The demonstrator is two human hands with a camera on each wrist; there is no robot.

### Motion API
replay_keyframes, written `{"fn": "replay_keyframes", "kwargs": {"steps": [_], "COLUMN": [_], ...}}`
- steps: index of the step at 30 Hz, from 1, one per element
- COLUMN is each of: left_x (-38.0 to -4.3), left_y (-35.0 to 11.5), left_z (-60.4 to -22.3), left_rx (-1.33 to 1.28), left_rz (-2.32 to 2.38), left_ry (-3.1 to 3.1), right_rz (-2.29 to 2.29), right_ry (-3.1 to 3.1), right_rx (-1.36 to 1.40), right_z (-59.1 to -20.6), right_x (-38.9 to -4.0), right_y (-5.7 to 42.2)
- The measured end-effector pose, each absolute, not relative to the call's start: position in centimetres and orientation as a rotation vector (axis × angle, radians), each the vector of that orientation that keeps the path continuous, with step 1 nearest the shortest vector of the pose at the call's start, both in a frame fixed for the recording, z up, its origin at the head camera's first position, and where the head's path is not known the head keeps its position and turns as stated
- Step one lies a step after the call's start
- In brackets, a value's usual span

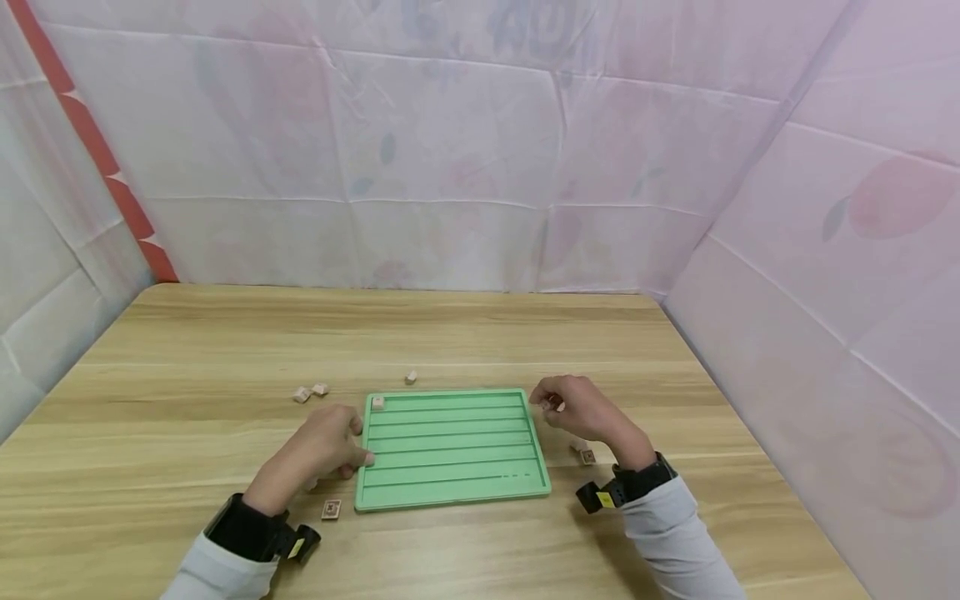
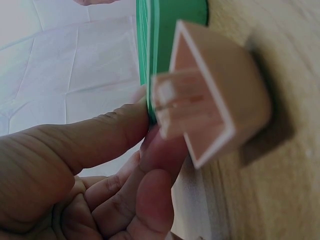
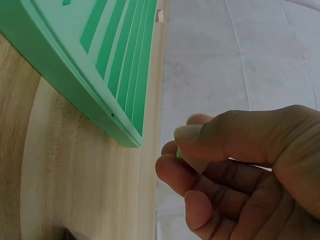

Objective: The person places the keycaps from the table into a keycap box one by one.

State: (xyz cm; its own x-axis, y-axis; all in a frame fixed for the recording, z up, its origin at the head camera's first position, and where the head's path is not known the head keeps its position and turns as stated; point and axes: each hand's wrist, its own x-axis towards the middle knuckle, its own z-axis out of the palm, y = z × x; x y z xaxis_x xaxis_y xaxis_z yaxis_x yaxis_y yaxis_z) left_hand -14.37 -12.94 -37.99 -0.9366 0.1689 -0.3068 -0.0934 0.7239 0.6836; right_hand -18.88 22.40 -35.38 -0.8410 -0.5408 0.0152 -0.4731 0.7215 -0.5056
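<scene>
A green ridged tray (image 1: 450, 450) lies on the table between the hands, with one pale pink keycap (image 1: 378, 403) in its far left corner. My left hand (image 1: 326, 446) grips the tray's left edge, thumb over the rim and fingers against the side. Close to those fingers, an upturned keycap (image 2: 225, 90) shows its hollow inside and stem in the left wrist view. Beside the tray's far right corner, my right hand (image 1: 581, 408) pinches a small keycap (image 3: 194, 161) between thumb and index finger, mostly hidden by them.
Two keycaps (image 1: 311, 392) sit left of the tray, and another keycap (image 1: 411, 377) is behind it. An upturned keycap (image 1: 331, 509) lies near the front left corner. More keycaps (image 1: 587, 457) lie by the right wrist. Pale printed sheets (image 1: 450, 167) enclose the wooden table (image 1: 225, 333).
</scene>
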Motion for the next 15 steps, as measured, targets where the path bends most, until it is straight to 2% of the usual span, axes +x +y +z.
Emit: {"fn": "replay_keyframes", "kwargs": {"steps": [15], "left_x": [-14.46], "left_y": [-12.82], "left_z": [-37.88], "left_rx": [0.073], "left_rz": [1.052], "left_ry": [2.579], "right_rz": [-0.809], "right_ry": [2.796], "right_rx": [-0.785], "right_z": [-35.72], "right_x": [-18.84], "right_y": [22.42]}}
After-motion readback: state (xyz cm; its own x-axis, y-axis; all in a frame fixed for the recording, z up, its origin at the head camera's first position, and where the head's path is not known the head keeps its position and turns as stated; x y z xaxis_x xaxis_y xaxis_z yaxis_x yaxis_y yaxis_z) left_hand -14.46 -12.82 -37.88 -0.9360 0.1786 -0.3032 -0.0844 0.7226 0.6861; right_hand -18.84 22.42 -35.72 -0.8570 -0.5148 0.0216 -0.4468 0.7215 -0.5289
